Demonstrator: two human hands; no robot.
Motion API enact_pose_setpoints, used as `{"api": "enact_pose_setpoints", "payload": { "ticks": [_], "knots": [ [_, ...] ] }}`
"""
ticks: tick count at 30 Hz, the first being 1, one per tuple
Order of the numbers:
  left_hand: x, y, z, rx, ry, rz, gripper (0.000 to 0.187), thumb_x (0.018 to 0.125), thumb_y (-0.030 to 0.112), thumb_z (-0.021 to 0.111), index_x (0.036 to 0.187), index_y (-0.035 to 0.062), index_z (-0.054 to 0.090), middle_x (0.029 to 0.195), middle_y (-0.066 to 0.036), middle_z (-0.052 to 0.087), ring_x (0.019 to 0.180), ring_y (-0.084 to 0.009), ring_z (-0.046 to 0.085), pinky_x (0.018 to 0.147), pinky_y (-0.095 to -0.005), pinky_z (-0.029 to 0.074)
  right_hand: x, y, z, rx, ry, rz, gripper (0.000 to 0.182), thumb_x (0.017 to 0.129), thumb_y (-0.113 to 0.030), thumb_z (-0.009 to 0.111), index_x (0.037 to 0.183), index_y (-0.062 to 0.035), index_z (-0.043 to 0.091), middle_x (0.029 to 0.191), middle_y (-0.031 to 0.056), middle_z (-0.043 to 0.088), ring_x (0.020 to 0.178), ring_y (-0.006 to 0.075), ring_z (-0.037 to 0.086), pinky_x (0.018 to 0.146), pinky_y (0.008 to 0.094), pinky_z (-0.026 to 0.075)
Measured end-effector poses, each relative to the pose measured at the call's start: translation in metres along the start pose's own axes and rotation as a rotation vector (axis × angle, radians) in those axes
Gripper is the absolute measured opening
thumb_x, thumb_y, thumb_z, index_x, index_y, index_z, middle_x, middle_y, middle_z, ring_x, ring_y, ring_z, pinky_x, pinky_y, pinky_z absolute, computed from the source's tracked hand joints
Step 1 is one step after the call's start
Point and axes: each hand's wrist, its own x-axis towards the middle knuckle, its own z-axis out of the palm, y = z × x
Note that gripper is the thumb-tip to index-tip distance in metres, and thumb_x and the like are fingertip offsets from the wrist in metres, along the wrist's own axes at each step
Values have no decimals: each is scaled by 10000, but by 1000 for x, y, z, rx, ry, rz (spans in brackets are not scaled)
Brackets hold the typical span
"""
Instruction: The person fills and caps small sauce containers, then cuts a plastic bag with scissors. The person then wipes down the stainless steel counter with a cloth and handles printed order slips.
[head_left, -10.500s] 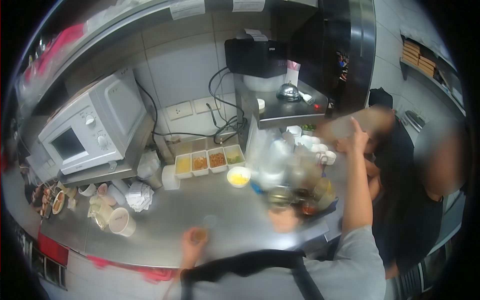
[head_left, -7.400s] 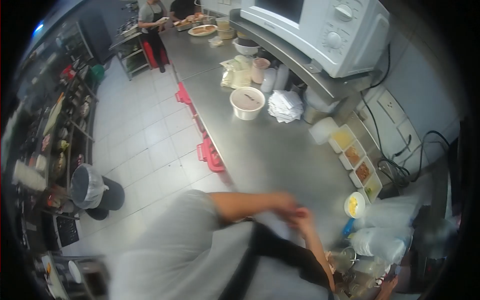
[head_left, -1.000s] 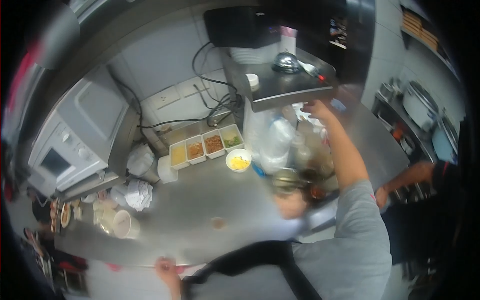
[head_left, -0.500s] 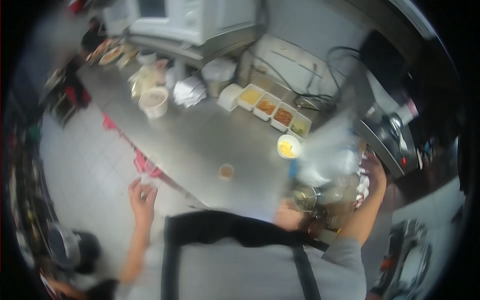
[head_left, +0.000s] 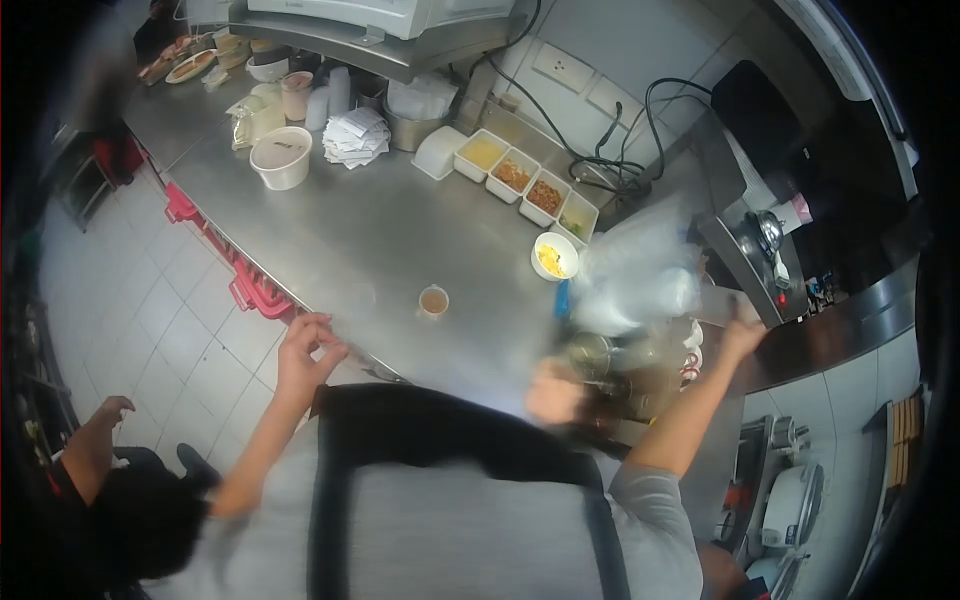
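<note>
My left hand (head_left: pixel 305 355) is over the front edge of the steel counter (head_left: pixel 380 235). Its fingers are curled toward the thumb, and anything between them is too small to tell. My right hand (head_left: pixel 742 328) is closed on a translucent cup-like container (head_left: pixel 714 303), beside a blurred clear plastic bag (head_left: pixel 635 275). A small cup of brown contents (head_left: pixel 433 301) stands on the counter between the hands. Right of it is a white bowl with yellow food (head_left: pixel 553 257). Below the bag, a blurred hand (head_left: pixel 555 391), apparently another person's, is near a dark jar-like container (head_left: pixel 590 353).
Four ingredient tubs (head_left: pixel 513 175) line the counter's back. A white tub (head_left: pixel 281 158) and a stack of papers (head_left: pixel 355 136) stand at the left. Pink baskets (head_left: pixel 258 290) hang below the front edge. Another person's arm (head_left: pixel 95 445) shows at lower left.
The view has shifted, so the counter items appear further up and left. My left hand is closer to the counter edge. The translucent container now shows at my right hand.
</note>
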Motion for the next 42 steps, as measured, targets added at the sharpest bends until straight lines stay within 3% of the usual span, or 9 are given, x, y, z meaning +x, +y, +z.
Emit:
{"api": "enact_pose_setpoints", "payload": {
  "ticks": [5,10,15,17,19,22,25,31,42],
  "knots": [
    [20,9,-3,-56,-75,39,176,689,56,741,777,10,595,1134,-111,536,998,-220,573,792,-322,494,22,-154,-97,318,648,5,567,700,-175,792,1096,22,439,1079,183,530,937,262,577,789,393,529],
    [42,0,9,-36,-172,114,158,699,38,732,761,9,590,1160,-126,530,1054,-242,559,859,-345,467,-22,-175,-127,385,166,230,673,737,-178,745,1237,73,371,1154,219,514,1000,311,570,861,442,489],
    [59,33,20,100,-241,191,489,678,53,731,1134,80,556,1136,-93,574,1039,-226,557,865,-341,456,-76,-236,-145,760,-583,317,789,734,-290,715,1312,73,319,1197,234,503,1051,359,545,911,471,454],
    [66,42,33,66,-230,251,580,665,58,736,1200,100,519,1145,-93,578,1036,-239,547,876,-350,446,-99,-289,-113,621,-848,444,836,592,-277,769,1258,64,397,1139,168,546,990,262,581,846,376,479],
    [70,45,44,55,-238,295,665,652,56,741,1259,116,475,1145,-90,585,1035,-256,536,891,-361,431,-118,-336,-64,524,-1206,394,778,552,-200,776,1226,35,465,1108,95,568,970,203,566,844,346,456],
    [74,39,54,71,-274,312,765,635,43,747,1317,129,412,1130,-81,600,1037,-281,518,923,-378,401,-149,-356,-7,247,-1591,115,760,578,-236,770,1259,-78,471,1050,159,609,937,280,619,803,346,485],
    [69,20,61,64,-313,257,807,622,27,751,1335,135,389,1111,-73,614,1032,-294,509,936,-389,388,-176,-380,26,-275,-1655,-384,730,585,-247,769,1243,-115,482,1006,176,608,901,316,625,751,372,506],
    [61,11,54,46,-332,191,833,612,7,757,1341,147,379,1100,-71,615,1029,-298,502,901,-383,420,-201,-404,56,-502,-1642,-732,686,601,-234,765,1225,-138,495,959,106,610,895,269,619,756,393,482],
    [61,-4,41,30,-317,176,835,632,22,751,1354,151,352,1112,-75,605,1029,-305,512,906,-386,434,-214,-411,67,-473,-1545,-895,717,596,-229,777,1250,-174,489,974,83,601,908,235,602,755,353,468]
  ]
}}
